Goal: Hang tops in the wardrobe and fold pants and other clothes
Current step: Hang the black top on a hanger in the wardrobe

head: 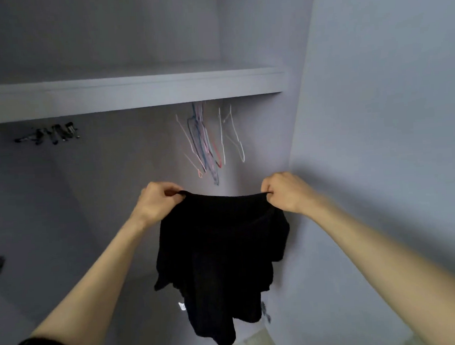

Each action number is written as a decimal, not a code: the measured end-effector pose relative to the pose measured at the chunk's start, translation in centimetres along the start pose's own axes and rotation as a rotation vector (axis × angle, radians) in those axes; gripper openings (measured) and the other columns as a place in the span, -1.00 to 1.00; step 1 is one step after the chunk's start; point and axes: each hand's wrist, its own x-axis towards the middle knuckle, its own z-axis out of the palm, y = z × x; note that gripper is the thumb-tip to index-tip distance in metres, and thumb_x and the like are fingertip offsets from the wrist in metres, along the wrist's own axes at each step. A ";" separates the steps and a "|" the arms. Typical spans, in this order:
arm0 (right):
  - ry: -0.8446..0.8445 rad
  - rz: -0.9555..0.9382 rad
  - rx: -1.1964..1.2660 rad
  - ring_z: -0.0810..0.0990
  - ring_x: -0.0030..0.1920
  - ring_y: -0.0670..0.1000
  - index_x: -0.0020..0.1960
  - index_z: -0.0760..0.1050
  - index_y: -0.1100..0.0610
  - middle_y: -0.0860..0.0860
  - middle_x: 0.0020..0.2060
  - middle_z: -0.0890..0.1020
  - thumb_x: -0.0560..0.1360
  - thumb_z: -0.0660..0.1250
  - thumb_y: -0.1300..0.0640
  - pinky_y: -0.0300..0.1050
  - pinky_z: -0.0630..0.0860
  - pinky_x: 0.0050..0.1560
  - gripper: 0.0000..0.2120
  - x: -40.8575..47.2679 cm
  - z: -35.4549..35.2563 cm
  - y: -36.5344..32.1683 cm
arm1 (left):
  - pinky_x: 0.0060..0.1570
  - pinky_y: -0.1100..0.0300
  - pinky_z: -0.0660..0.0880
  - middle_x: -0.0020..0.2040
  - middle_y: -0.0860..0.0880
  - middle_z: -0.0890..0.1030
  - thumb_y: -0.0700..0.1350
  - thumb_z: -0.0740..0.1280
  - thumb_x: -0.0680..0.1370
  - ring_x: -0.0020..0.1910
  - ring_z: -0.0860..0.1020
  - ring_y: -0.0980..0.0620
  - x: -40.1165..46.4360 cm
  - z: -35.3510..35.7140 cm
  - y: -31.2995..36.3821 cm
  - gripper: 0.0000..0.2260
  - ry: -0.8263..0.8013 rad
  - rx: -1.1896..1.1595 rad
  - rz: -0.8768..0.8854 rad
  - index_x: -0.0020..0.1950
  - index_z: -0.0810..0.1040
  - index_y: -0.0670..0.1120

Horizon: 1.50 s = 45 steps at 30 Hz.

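Both hands hold a black garment up in front of the open wardrobe: the left hand and right hand each pinch its top edge with curled fingers. Thin wire hangers hang under the shelf's right end, just above the garment.

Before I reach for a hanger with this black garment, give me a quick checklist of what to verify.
1. Left hand grips the black garment at its top edge: ok.
2. Right hand grips the other corner: ok.
3. Free wire hangers hang under the shelf: ok.
4. Garment spread between the hands: ok.
5. Top or pants: cannot tell.
6. A hand free to take a hanger: not ok.
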 end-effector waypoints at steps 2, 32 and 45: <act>-0.045 -0.017 0.026 0.55 0.09 0.10 0.05 0.54 0.02 -0.01 0.05 0.62 0.49 0.22 0.20 -0.13 0.45 -0.01 -0.79 3.1 0.9 0.5 | 0.14 0.24 0.42 -0.15 0.04 0.64 -0.20 0.39 0.47 0.01 0.60 0.03 1.3 0.2 -0.3 -0.88 -0.016 0.048 -0.003 -0.05 0.68 -0.05; 0.094 0.247 0.936 0.48 -0.25 0.08 -0.13 0.53 0.32 0.19 -0.26 0.52 0.44 0.17 0.38 -0.03 0.46 -0.21 -0.84 30.9 8.7 -3.7 | -0.24 0.60 0.36 -0.21 0.05 0.62 -0.36 0.35 0.44 -0.27 0.54 0.24 12.7 0.1 -4.8 -0.82 0.114 0.022 -0.176 -0.07 0.68 -0.14; -0.299 0.044 1.162 0.40 -0.48 -0.03 0.10 0.38 0.08 0.06 -0.38 0.49 0.56 0.09 0.36 -0.22 0.38 -0.51 -0.76 29.4 9.0 -14.5 | -0.13 0.43 0.44 -0.12 -0.02 0.62 -0.43 0.30 0.45 -0.15 0.56 0.03 9.5 -4.4 -9.0 -0.77 0.149 -0.009 -0.263 0.01 0.65 -0.23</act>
